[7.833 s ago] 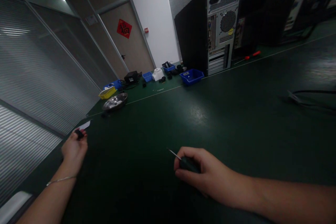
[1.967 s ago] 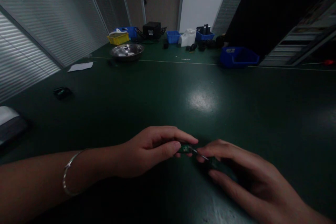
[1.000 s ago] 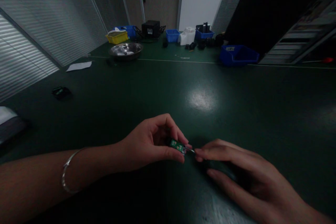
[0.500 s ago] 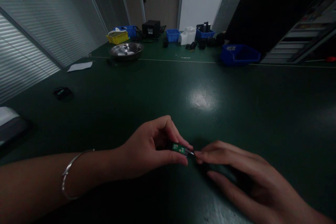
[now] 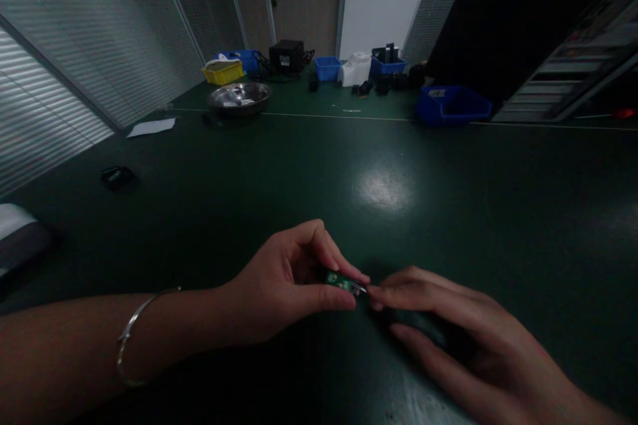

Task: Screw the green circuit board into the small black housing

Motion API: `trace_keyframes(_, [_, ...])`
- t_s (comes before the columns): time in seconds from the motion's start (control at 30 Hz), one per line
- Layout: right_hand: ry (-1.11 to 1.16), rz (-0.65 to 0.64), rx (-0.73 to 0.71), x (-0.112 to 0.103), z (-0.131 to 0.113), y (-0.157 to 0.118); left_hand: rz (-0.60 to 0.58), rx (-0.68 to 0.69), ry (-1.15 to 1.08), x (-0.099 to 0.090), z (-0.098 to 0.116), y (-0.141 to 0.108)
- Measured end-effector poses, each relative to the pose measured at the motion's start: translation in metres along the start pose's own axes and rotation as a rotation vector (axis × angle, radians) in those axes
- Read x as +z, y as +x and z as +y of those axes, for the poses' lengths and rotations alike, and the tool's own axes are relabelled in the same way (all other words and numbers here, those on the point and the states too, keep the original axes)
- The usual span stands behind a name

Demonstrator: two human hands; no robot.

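Two bare hands meet over the smooth green table (image 5: 279, 172): the left hand (image 5: 276, 279) pinches a small oblong circuit board (image 5: 338, 280) between thumb and fingers, which cover one end, while the right hand (image 5: 463, 325) holds a thin metal tool (image 5: 363, 290) at the board's four o'clock, fingertips against the shaft, thumb apart, the rest lost in shadow. Outward from the board, a rounded grey-and-white object (image 5: 20, 238) sits at nine, a lumpy black piece (image 5: 117, 177) at ten, flat white paper (image 5: 151, 127) past ten, a shiny round steel bowl (image 5: 239, 106) at eleven, a blue plastic bin (image 5: 441, 111) at one, and a vented white housing (image 5: 355, 71) at twelve.
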State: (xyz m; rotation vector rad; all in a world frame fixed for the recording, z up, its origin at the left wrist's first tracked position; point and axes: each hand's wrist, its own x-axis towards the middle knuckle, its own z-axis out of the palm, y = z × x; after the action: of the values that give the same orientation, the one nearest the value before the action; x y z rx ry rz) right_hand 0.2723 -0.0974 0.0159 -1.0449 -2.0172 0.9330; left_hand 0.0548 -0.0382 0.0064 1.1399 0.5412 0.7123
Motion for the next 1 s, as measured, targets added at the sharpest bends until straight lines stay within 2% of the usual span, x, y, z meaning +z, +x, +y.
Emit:
trace_keyframes(0.33, [0.004, 0.017, 0.013, 0.0004, -0.0009, -0.0002, -0.001, -0.021, -0.041, -0.0014, -0.0008, -0.0001])
trace_keyframes(0.6, [0.042, 0.033, 0.007, 0.0012, -0.0012, 0.0019, -0.051, -0.012, -0.078, -0.0049, -0.0027, 0.0029])
trace_keyframes(0.7, [0.037, 0.031, 0.011, 0.0013, -0.0012, 0.0028, -0.03, -0.014, -0.044, -0.0027, -0.0019, 0.0016])
trace_keyframes(0.87, [0.012, 0.036, -0.002, 0.0007, -0.0015, 0.002, 0.011, 0.06, 0.045, 0.0006, -0.0019, -0.0021])
trace_keyframes(1.0, [0.009, 0.022, -0.003, 0.0004, -0.0017, -0.0001, 0.0, 0.013, 0.017, 0.0011, -0.0009, -0.0018])
